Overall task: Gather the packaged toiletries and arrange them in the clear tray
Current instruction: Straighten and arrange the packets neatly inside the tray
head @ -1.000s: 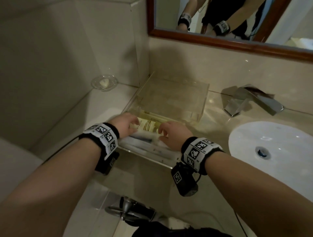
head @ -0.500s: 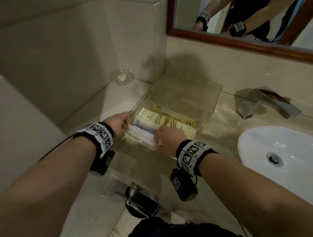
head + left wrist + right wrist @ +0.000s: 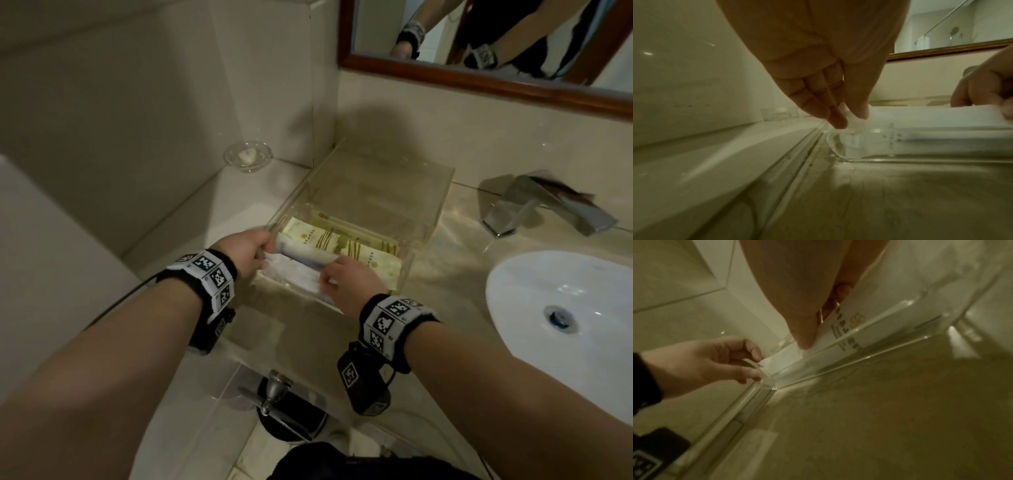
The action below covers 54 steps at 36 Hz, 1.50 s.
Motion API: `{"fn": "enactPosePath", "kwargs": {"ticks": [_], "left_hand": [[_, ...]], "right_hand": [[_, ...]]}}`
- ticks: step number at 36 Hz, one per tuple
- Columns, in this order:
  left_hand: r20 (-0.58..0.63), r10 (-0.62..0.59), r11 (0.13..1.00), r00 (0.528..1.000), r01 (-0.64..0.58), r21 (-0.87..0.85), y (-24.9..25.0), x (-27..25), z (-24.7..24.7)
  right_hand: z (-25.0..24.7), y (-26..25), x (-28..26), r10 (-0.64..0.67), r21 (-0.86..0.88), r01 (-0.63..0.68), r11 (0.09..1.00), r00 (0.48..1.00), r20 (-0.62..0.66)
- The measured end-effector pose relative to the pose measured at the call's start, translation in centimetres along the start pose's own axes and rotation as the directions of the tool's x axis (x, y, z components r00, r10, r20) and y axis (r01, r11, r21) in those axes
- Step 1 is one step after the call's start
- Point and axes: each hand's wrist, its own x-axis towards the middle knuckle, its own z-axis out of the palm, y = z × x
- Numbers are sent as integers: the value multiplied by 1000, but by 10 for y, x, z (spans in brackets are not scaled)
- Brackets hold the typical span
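Now the white packet [image 3: 301, 270] lies crosswise along the clear tray's [image 3: 442, 195] near wall, left hand [image 3: 245, 250] and right hand [image 3: 349, 279] pinching its ends.

Clear tray [image 3: 435, 202] on counter, back corner. Cream packets [image 3: 363, 255] lie flat inside, side by side; white packets [image 3: 298, 274] along its near wall.

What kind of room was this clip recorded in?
A bathroom, probably a hotel's. A white sink and chrome faucet sit in a stone counter under a wood-framed mirror, and the clear tray holds packaged toiletries.
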Motion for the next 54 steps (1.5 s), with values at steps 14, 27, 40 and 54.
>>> {"fn": "enactPosePath", "kwargs": {"ticks": [14, 27, 40, 54], "left_hand": [[168, 70, 915, 983, -130, 382, 8, 15, -12], [258, 61, 929, 964, -150, 340, 13, 24, -14], [236, 21, 931, 971, -105, 351, 31, 38, -33], [192, 116, 947, 975, -166, 273, 90, 113, -11]], "right_hand": [[-40, 20, -19, 32, -476, 136, 869, 944, 328], [-46, 29, -22, 33, -430, 146, 891, 924, 381], [-60, 57, -14, 123, -272, -76, 959, 979, 161], [-50, 100, 29, 287, -38, -290, 956, 956, -64]]}}
